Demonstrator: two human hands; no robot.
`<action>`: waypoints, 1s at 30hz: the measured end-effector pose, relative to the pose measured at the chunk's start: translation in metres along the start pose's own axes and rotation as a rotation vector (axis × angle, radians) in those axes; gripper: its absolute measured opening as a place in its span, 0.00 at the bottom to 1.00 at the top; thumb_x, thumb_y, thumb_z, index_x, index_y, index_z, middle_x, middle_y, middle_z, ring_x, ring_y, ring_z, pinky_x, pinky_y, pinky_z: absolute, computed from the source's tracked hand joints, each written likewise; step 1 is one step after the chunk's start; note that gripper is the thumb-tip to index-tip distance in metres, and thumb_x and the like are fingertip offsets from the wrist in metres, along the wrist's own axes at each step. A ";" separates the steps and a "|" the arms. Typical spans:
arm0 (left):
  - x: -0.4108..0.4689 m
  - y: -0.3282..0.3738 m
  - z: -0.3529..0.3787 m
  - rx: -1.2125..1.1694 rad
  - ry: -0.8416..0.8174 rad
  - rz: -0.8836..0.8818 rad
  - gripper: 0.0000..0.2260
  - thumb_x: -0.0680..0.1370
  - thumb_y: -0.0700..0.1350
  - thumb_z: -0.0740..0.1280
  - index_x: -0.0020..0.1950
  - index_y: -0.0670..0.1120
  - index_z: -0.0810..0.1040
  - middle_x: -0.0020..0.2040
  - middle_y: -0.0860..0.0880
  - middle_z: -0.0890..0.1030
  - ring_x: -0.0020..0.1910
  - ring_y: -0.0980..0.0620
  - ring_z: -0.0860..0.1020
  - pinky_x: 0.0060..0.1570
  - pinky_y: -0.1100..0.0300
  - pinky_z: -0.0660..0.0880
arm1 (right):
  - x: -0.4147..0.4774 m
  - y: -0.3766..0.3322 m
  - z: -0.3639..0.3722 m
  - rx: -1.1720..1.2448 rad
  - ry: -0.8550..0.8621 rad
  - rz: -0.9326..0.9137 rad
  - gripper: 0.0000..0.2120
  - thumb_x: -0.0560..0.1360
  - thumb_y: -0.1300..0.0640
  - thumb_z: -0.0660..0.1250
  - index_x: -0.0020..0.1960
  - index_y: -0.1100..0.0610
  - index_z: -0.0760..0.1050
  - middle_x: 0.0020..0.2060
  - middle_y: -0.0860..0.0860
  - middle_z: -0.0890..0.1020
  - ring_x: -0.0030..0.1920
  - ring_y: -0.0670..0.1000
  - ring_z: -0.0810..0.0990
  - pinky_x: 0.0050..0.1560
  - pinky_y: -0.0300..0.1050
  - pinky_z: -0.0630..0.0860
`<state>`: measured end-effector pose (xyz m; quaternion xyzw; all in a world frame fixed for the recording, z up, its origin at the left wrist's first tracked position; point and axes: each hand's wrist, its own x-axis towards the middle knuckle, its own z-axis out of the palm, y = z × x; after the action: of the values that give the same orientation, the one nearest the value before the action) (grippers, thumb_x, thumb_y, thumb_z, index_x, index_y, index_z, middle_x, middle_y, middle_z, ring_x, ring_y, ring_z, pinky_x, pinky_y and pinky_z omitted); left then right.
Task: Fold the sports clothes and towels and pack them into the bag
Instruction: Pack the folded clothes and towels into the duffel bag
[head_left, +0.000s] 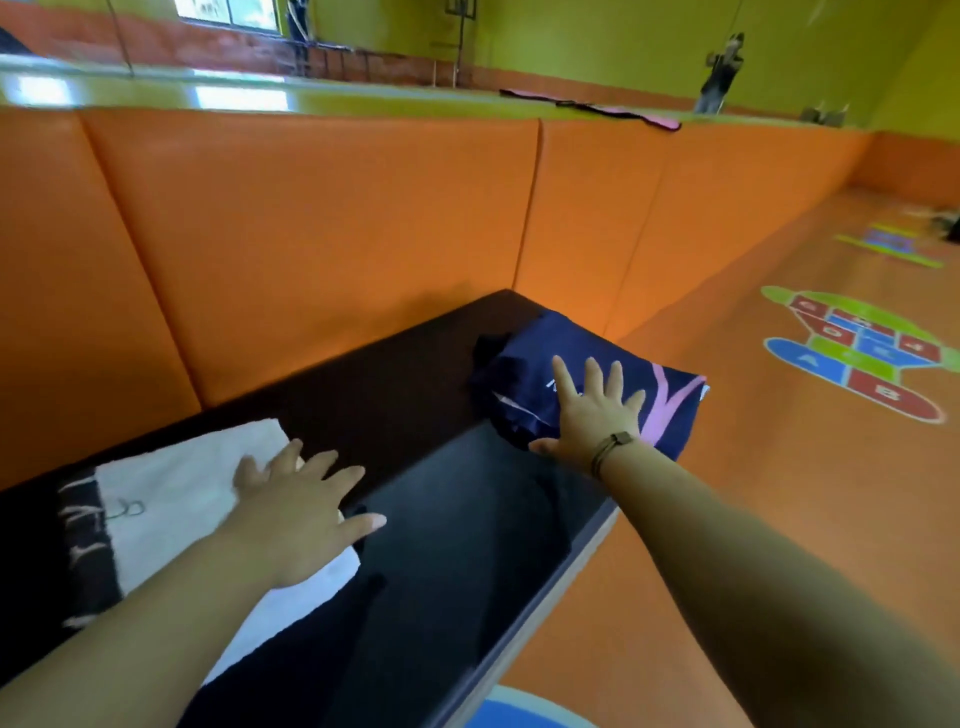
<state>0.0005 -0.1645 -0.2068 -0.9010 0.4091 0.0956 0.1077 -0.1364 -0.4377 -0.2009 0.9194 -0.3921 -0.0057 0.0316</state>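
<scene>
Head view: dark bench (467, 519) along orange wall (311, 234); left hand (296, 519), right hand (592, 415), fingers (563, 376) apart.

single head cam, wide-angle, looking forward and down along the bench (395, 374). close in: both forearms enter from the bottom edge, left hand (291, 519) and right hand (592, 415) mid-frame. view is rolled; bench's far end runs up-right, padded orange wall (311, 234) behind, floor (779, 493) off its right edge.

Glossy dark bench top (467, 519), soft white cloth towel (171, 483), smooth navy garment (587, 353), padded orange wall (311, 234)
</scene>
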 end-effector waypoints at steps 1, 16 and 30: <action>0.005 0.001 0.002 0.003 0.006 0.008 0.31 0.75 0.70 0.45 0.76 0.59 0.51 0.78 0.53 0.51 0.77 0.44 0.45 0.70 0.37 0.49 | 0.008 -0.001 0.004 0.003 -0.021 0.025 0.54 0.67 0.32 0.66 0.75 0.47 0.31 0.76 0.58 0.40 0.74 0.67 0.37 0.68 0.73 0.49; 0.021 0.002 0.015 -0.070 0.107 0.012 0.30 0.74 0.71 0.47 0.73 0.60 0.59 0.74 0.55 0.61 0.76 0.47 0.52 0.68 0.34 0.47 | 0.055 -0.001 0.037 -0.159 -0.003 0.096 0.30 0.79 0.59 0.55 0.76 0.56 0.44 0.67 0.61 0.65 0.64 0.68 0.68 0.59 0.75 0.63; 0.014 -0.001 0.018 -0.083 0.140 0.039 0.30 0.73 0.71 0.46 0.71 0.60 0.62 0.71 0.56 0.65 0.75 0.49 0.53 0.68 0.34 0.47 | 0.039 0.007 0.028 -0.002 0.014 0.014 0.32 0.71 0.42 0.64 0.69 0.52 0.58 0.61 0.56 0.70 0.59 0.63 0.70 0.51 0.55 0.70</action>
<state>0.0088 -0.1694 -0.2273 -0.9012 0.4286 0.0511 0.0395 -0.1152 -0.4719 -0.2278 0.9167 -0.3981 0.0005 0.0352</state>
